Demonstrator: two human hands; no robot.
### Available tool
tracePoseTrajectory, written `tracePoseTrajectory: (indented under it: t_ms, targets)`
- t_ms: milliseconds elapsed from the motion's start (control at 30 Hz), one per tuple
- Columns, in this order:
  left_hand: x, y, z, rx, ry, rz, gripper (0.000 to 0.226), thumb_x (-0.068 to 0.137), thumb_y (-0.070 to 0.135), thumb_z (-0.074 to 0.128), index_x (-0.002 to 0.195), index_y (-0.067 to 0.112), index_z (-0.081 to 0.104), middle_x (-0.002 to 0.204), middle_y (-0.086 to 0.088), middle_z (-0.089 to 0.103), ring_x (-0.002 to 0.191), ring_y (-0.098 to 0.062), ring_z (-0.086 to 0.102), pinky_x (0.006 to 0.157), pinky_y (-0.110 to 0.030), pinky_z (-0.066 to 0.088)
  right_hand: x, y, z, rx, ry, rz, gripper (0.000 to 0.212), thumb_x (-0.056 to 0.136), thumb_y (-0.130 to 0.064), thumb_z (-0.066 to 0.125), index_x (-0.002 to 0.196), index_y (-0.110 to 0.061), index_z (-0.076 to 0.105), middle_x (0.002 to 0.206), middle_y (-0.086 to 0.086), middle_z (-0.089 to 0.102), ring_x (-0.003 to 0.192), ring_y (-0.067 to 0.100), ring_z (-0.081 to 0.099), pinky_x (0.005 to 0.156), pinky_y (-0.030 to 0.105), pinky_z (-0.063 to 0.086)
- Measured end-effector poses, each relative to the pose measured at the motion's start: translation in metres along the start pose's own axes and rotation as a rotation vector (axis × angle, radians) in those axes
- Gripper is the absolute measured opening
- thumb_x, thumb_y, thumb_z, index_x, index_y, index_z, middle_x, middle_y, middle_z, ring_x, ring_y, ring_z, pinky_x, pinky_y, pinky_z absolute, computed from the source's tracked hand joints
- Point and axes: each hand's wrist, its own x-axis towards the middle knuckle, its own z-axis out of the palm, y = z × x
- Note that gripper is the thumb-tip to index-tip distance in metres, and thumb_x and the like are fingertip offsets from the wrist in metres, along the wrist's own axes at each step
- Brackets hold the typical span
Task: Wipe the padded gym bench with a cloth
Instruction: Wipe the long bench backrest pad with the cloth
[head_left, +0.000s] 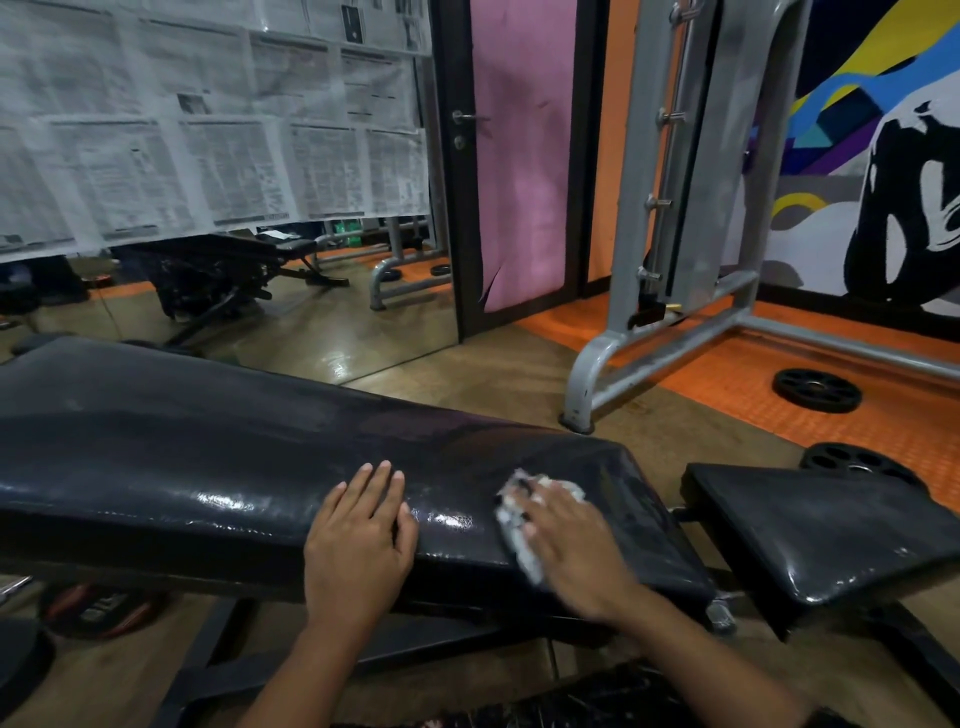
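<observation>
A long black padded bench (208, 447) runs from the left edge to the centre, its vinyl glossy near the front edge. A separate black seat pad (821, 525) lies to its right. My right hand (571, 545) presses a crumpled white cloth (514, 525) flat on the right end of the long pad; the cloth shows at my fingertips and along the left side of my hand. My left hand (358, 540) rests palm down on the pad's front edge, fingers together, holding nothing.
A grey steel rack frame (675, 332) stands behind on an orange mat. Two black weight plates (816, 389) lie on the floor at right. A mirror (260, 291) partly covered with newspaper sheets lines the back wall. More plates lie under the bench at left.
</observation>
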Motion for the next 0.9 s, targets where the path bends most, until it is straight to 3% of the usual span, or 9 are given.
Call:
tracePoseTrajectory:
  t_ms: [133, 233, 300, 367, 500, 567, 633, 767, 900]
  targets:
    - [0.0, 0.002, 0.001, 0.008, -0.006, 0.0, 0.048, 0.092, 0.034, 0.032, 0.119, 0.011, 0.066, 0.128, -0.005, 0.062, 0.124, -0.019, 0.054, 0.107, -0.032, 0.029, 0.042, 0.025, 0.0, -0.086, -0.104, 0.348, 0.051, 0.096, -0.051, 0.015, 0.145, -0.044, 0.028, 0.159, -0.011, 0.022, 0.146, 0.016, 0.02, 0.116, 0.041, 0.02]
    - [0.0, 0.002, 0.002, 0.013, 0.001, -0.005, 0.05, 0.092, 0.035, 0.031, 0.118, 0.01, 0.066, 0.128, -0.005, 0.061, 0.124, -0.019, 0.054, 0.106, -0.034, 0.031, 0.02, -0.005, 0.004, -0.086, -0.038, 0.1, 0.058, 0.092, -0.057, 0.005, 0.146, -0.046, 0.023, 0.159, -0.015, 0.018, 0.146, 0.014, 0.016, 0.115, 0.041, 0.02]
    - [0.001, 0.002, 0.002, 0.012, -0.001, -0.007, 0.05, 0.093, 0.035, 0.03, 0.118, 0.009, 0.065, 0.128, -0.006, 0.061, 0.124, -0.02, 0.054, 0.106, -0.035, 0.033, -0.02, -0.006, 0.0, -0.015, -0.073, -0.054, 0.053, 0.094, -0.058, 0.003, 0.146, -0.053, 0.012, 0.159, -0.023, 0.006, 0.147, 0.005, -0.001, 0.115, 0.033, 0.009]
    - [0.001, 0.001, 0.002, 0.02, 0.005, -0.007, 0.051, 0.093, 0.035, 0.03, 0.118, 0.009, 0.065, 0.128, -0.006, 0.061, 0.124, -0.02, 0.054, 0.106, -0.036, 0.034, -0.042, 0.02, -0.008, 0.006, -0.099, -0.028, 0.049, 0.094, -0.059, 0.002, 0.143, -0.059, 0.006, 0.156, -0.028, -0.003, 0.144, -0.003, -0.012, 0.114, 0.024, 0.001]
    - [0.001, 0.004, 0.0, 0.021, -0.01, -0.02, 0.052, 0.092, 0.036, 0.029, 0.118, 0.009, 0.065, 0.129, -0.005, 0.061, 0.125, -0.019, 0.053, 0.107, -0.036, 0.033, -0.007, 0.09, -0.002, 0.004, -0.064, 0.334, 0.094, 0.074, -0.079, -0.018, 0.148, -0.04, 0.024, 0.159, -0.01, 0.02, 0.148, 0.017, 0.017, 0.119, 0.038, 0.015]
    - [0.001, 0.004, 0.0, 0.011, -0.019, -0.019, 0.052, 0.092, 0.036, 0.029, 0.118, 0.009, 0.065, 0.129, -0.006, 0.061, 0.125, -0.019, 0.053, 0.107, -0.036, 0.033, 0.016, 0.078, 0.001, -0.024, -0.08, 0.433, 0.082, 0.08, -0.072, -0.01, 0.148, -0.041, 0.023, 0.16, -0.011, 0.019, 0.147, 0.021, 0.018, 0.116, 0.048, 0.021]
    - [0.001, 0.004, 0.0, 0.007, -0.019, -0.024, 0.052, 0.092, 0.036, 0.028, 0.119, 0.009, 0.064, 0.129, -0.006, 0.061, 0.126, -0.019, 0.053, 0.107, -0.036, 0.032, 0.013, 0.049, 0.007, -0.075, -0.06, 0.309, 0.07, 0.084, -0.064, -0.004, 0.147, -0.046, 0.019, 0.16, -0.014, 0.014, 0.147, 0.018, 0.013, 0.116, 0.049, 0.018]
    - [0.002, 0.001, 0.0, 0.002, -0.041, -0.028, 0.053, 0.092, 0.036, 0.028, 0.12, 0.01, 0.063, 0.131, -0.004, 0.059, 0.127, -0.018, 0.051, 0.108, -0.036, 0.031, -0.048, 0.029, -0.01, 0.043, -0.15, 0.069, 0.056, 0.087, -0.068, -0.005, 0.141, -0.061, 0.004, 0.156, -0.027, -0.003, 0.145, 0.004, -0.01, 0.116, 0.033, 0.005]
    - [0.001, 0.003, 0.0, -0.006, -0.043, -0.025, 0.053, 0.091, 0.037, 0.028, 0.12, 0.01, 0.063, 0.131, -0.004, 0.059, 0.127, -0.018, 0.051, 0.109, -0.035, 0.031, -0.048, 0.094, -0.021, 0.101, -0.082, 0.309, 0.094, 0.073, -0.083, -0.012, 0.148, -0.038, 0.021, 0.159, -0.008, 0.017, 0.148, 0.015, 0.013, 0.113, 0.019, 0.004]
